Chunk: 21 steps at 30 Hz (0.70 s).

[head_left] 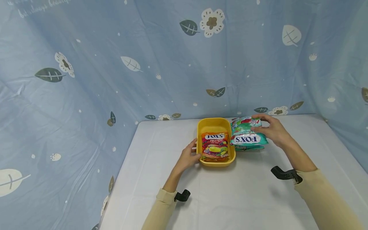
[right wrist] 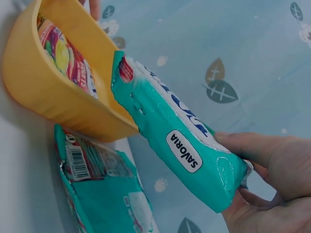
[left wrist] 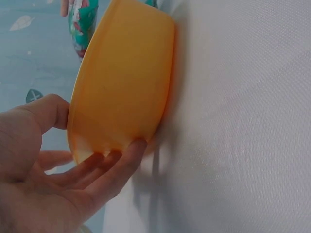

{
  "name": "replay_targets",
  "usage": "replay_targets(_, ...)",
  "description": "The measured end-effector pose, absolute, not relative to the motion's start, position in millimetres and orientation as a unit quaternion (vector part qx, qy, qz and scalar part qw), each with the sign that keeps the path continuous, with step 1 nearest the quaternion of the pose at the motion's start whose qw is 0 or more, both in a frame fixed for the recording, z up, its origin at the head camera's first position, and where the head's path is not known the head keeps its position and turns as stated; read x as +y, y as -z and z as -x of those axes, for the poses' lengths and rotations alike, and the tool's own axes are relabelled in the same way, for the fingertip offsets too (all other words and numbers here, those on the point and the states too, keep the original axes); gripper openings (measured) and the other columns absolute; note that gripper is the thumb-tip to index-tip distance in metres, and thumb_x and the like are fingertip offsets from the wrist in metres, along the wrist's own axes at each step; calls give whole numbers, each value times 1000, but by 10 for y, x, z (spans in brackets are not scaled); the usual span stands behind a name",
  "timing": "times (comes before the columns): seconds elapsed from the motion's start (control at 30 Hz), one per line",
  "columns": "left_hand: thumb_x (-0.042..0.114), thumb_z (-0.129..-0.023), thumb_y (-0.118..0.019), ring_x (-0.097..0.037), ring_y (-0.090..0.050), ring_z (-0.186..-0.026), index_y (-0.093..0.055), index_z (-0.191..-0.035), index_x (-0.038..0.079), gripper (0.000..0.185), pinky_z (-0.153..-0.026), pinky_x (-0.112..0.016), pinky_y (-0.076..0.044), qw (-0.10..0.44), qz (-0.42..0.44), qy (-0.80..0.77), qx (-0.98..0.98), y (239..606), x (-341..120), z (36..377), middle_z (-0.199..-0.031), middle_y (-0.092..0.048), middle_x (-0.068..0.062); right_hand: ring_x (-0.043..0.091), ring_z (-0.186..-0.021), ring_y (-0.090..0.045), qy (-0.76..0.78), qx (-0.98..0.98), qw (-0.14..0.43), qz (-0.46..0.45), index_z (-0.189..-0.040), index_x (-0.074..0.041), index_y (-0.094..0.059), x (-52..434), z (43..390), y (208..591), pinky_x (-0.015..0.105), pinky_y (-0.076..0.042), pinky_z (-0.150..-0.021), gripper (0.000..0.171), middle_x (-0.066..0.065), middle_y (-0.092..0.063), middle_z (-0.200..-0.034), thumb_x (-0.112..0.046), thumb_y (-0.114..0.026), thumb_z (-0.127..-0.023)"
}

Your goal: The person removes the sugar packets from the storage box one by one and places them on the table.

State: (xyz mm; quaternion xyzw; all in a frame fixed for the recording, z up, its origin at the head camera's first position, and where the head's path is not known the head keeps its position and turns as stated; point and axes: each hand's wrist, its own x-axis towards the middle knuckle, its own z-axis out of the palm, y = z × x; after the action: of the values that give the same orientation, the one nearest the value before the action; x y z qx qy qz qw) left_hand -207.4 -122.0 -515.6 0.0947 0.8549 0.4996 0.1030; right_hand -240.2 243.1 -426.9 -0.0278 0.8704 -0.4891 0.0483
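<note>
1. Left hand grips the yellow tub at its left, thumb at the rim.
2. Right hand, right of the tub, pinches a raised teal Fox's bag.
3. Orange Fox's Fruits bag lies inside the tub.

1. Head view: soft, fairly even brightness over the pale worktop; the light's source is out of sight.
2. Faint, blurry-edged shadows lie by the yellow tray and toward the worktop's near edge, under the forearms.
3. Left wrist view: dimmer and hazy; finger-like shadows fall beside the left grip.
4. Right wrist view: dim, bluish; the teal packet shows pale glare, its lettering crisp.
</note>
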Motion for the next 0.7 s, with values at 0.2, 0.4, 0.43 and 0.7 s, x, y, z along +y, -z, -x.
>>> replay_targets(0.2,15,-89,-64,-30,-56,-122,-27,-156,15,77,-85,-34,-58,101,-92,-497,857,5161,-1217,2080,-141,-50,-14,49,-121,-51,482,875,42,26,-146,-10,-43,2495,2403,4279,18,-50,-75,64,28,-33,-150,-33,-68,-91)
replay_targets(0.4,15,-89,-64,-30,-56,-122,-26,-156,14,77,-88,-36,-58,102,-93,-498,856,5164,-1218,2079,-141,-50,-14,51,-120,-50,481,876,35,24,-144,-9,-44,2563,2398,4284,17,-50,-73,62,29,-33,-150,-31,-68,-91)
replay_targets(0.43,15,-89,-64,-30,-56,-122,-26,-156,15,77,-88,-36,-58,102,-93,-498,856,5166,-1218,2079,-141,-50,-14,51,-120,-50,483,874,34,24,-144,-9,-44,2574,2396,4286,17,-50,-72,62,29,-32,-150,-31,-68,-91)
replay_targets(0.7,16,-89,-64,-27,-58,-121,-27,-156,15,77,-86,-33,-58,102,-92,-498,856,5157,-1216,2078,-140,-52,-13,39,-111,-51,496,867,35,18,-144,-8,-42,2659,2389,4335,18,-54,-68,61,28,-32,-149,-30,-67,-93)
